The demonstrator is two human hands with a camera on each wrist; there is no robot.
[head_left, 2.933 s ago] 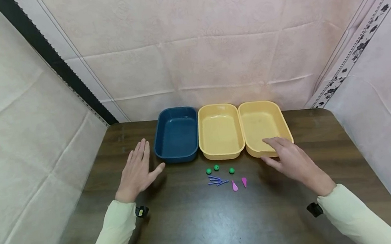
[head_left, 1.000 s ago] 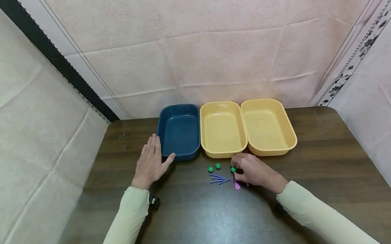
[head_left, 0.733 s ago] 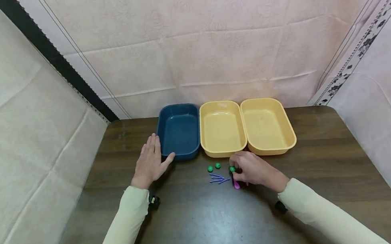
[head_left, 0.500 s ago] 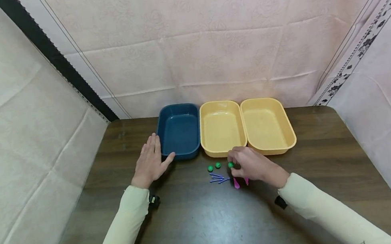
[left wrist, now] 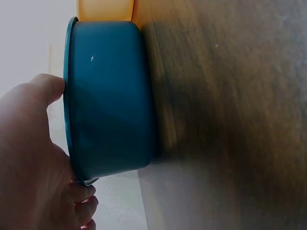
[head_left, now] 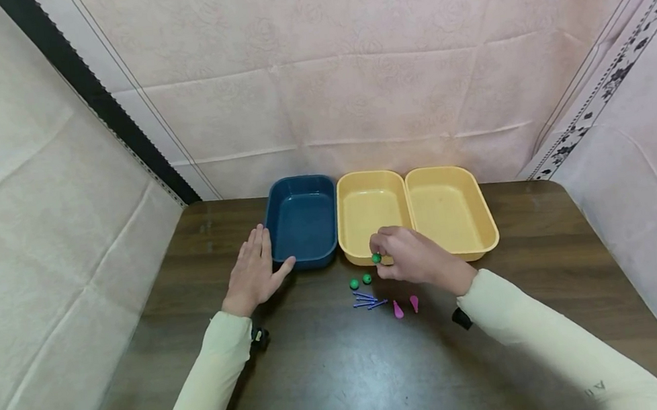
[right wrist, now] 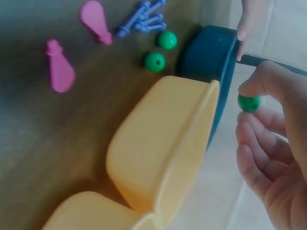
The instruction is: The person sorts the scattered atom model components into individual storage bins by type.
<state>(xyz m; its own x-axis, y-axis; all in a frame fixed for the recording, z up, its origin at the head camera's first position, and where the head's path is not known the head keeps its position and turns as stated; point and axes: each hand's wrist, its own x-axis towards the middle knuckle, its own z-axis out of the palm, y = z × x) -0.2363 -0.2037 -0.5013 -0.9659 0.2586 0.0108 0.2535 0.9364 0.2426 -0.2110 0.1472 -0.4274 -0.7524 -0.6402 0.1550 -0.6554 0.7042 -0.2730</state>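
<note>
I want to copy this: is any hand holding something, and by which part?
The right hand pinches a green bead by its round sides, between thumb and finger. The left hand just touches the blue tray.

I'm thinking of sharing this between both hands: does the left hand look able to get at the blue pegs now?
Probably yes: the left hand merely touches the blue tray, and bare tabletop lies between it and the blue pegs.
</note>
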